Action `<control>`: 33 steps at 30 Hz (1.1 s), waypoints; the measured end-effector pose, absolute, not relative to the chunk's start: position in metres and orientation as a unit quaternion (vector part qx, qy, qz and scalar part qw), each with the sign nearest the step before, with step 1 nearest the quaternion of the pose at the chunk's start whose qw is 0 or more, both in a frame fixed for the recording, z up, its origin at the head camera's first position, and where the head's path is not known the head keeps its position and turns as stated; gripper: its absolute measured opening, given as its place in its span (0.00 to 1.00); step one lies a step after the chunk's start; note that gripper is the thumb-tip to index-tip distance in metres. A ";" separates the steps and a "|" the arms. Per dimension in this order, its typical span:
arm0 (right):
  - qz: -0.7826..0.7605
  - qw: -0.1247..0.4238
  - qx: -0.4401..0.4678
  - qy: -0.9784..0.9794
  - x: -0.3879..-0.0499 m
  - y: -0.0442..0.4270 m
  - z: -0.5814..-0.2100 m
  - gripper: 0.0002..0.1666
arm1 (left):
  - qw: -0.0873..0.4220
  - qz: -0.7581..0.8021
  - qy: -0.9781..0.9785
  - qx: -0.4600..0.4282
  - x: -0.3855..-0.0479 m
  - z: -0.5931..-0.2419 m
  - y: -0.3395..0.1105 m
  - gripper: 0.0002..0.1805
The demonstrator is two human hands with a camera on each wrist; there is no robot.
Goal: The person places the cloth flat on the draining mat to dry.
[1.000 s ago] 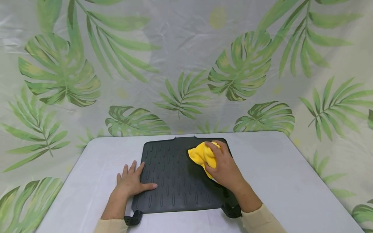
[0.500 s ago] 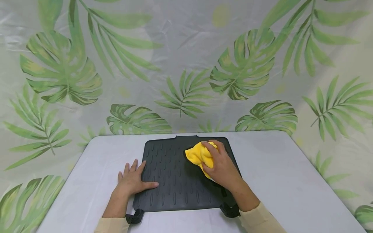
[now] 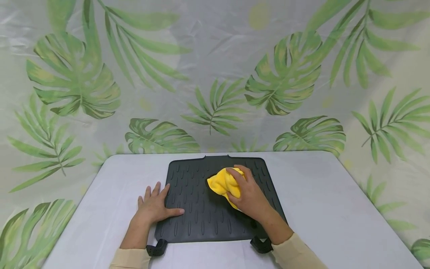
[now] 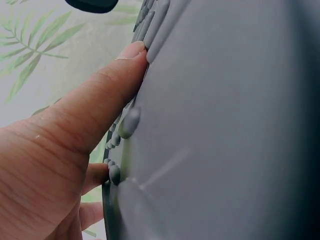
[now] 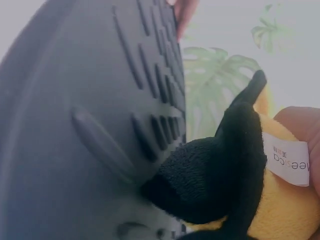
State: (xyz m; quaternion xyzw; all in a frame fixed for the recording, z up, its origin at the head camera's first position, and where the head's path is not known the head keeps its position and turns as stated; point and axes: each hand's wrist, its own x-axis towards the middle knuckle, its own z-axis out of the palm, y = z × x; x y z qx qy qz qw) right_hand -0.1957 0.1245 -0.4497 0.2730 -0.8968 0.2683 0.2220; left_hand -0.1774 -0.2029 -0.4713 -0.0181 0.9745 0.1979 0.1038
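A dark ridged mat lies flat on the white table. My left hand rests with spread fingers over its left edge; the thumb presses on the ridges, as the left wrist view also shows on the mat. Right of the mat's middle, my right hand grips a bunched yellow cloth against the surface. In the right wrist view the cloth's black side touches the mat, and a white tag hangs from the yellow side.
The white table reaches out on both sides of the mat. Behind it hangs a pale backdrop with green leaf prints. Black wrist mounts sit by both sleeves near the mat's front edge.
My right hand has slid the cloth leftward over the mat, baring more of the mat's right side. The left hand holds the same place on the edge. The head view has shifted slightly.
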 end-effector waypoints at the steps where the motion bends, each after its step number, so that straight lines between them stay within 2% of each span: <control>1: 0.268 0.223 0.278 -0.895 -0.196 0.124 -0.451 0.48 | 0.105 0.199 0.974 -0.019 -0.178 -0.472 -0.203 0.68; 6: 0.267 0.224 0.289 -0.892 -0.197 0.120 -0.457 0.50 | 0.103 0.200 0.974 -0.019 -0.179 -0.472 -0.203 0.68; 16: 0.269 0.170 0.270 -0.909 -0.194 0.114 -0.464 0.54 | 0.100 0.197 0.975 -0.018 -0.178 -0.473 -0.203 0.68; 27: 0.241 0.156 0.275 -0.917 -0.196 0.118 -0.467 0.59 | 0.099 0.193 0.976 -0.020 -0.178 -0.473 -0.202 0.68; 33: 0.228 0.103 0.256 -0.934 -0.190 0.121 -0.457 0.62 | 0.101 0.195 0.975 -0.020 -0.179 -0.474 -0.203 0.68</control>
